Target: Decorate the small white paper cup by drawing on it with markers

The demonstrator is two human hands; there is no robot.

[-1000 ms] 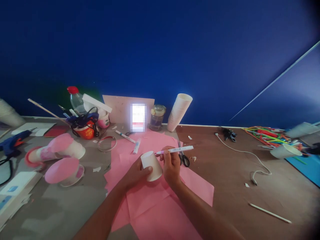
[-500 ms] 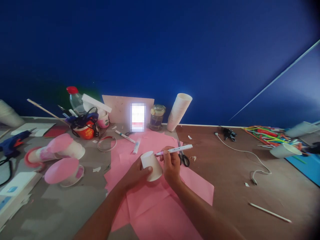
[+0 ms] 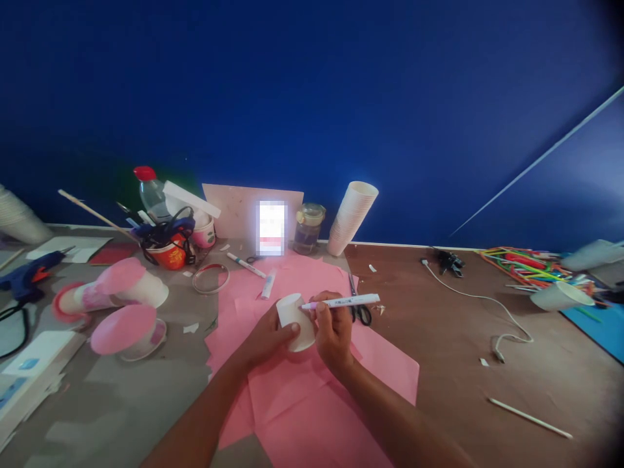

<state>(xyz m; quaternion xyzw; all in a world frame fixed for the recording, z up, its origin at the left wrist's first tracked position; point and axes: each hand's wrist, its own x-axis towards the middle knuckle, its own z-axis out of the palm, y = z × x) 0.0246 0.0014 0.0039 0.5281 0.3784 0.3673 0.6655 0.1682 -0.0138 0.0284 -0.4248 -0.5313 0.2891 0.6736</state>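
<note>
A white paper cup, tilted with its narrow base up, is held in my left hand, the thumb across its side. My right hand grips a white marker with a pinkish tip end. That tip is at the right side of the cup, near its upper edge; whether it touches I cannot tell. Both hands are above overlapping pink paper sheets. Behind my right hand lies a pair of scissors, partly hidden. A small white tube and another marker lie beyond the cup.
At left are pink-topped cup pieces, a glue gun and a tape roll. A cup stack, a jar and a blurred bright screen stand by the blue wall. A white cable and colourful sticks lie right.
The marker now lies a little flatter, its tip slightly further left along the cup. Both hands keep their hold. The whole view has shifted slightly.
</note>
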